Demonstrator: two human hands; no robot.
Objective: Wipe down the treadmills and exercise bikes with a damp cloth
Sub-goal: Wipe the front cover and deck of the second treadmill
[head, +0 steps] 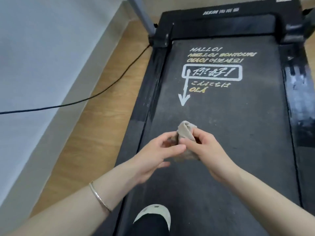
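Left hand (158, 150) and right hand (207, 150) both pinch the bunched cloth (185, 132) above the treadmill belt (238, 120), which runs lengthwise straight ahead from the grip.

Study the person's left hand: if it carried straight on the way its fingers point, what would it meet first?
The cloth. The left hand points rightward at the bunched cloth gripped by the right hand, and its fingers seem to pinch the near edge, though depth is unclear.

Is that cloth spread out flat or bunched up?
Bunched up. The beige cloth is a crumpled wad gripped between the left hand and right hand, above the treadmill belt.
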